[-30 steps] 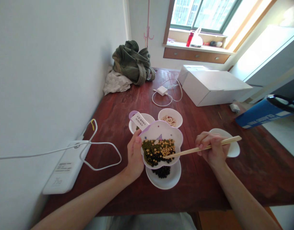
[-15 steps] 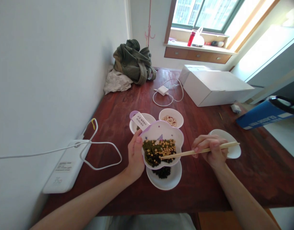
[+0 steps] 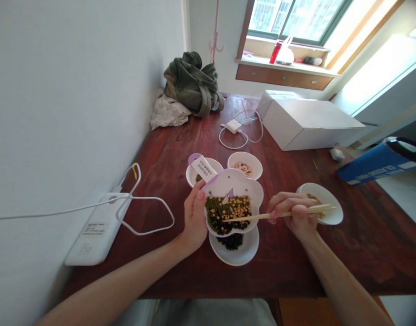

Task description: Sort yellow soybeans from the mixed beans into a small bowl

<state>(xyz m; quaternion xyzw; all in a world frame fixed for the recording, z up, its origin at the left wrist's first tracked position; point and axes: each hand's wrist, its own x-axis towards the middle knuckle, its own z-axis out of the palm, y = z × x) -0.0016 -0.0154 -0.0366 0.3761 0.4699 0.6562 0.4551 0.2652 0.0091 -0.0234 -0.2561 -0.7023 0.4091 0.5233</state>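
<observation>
Chopsticks [image 3: 258, 217] have slid leftward across the scalloped bowl [image 3: 241, 181] over the last 1 second, their tips now at its dark beans [image 3: 218, 226]. Of the 2 hands, the right hand [image 3: 298, 220] is closed around them; the left hand [image 3: 195, 222] grips the bowl's left edge, thumb at the rim. It overlaps a white dish [image 3: 250, 246] on the desk [image 3: 282, 267]; whether they touch, I cannot tell.

Lobed white bowl [image 3: 246, 185], lilac-rimmed, held raised; green, yellow and black beans [image 3: 228, 210] fill near half, pale chopsticks [image 3: 253, 217] tip-down among them.
</observation>
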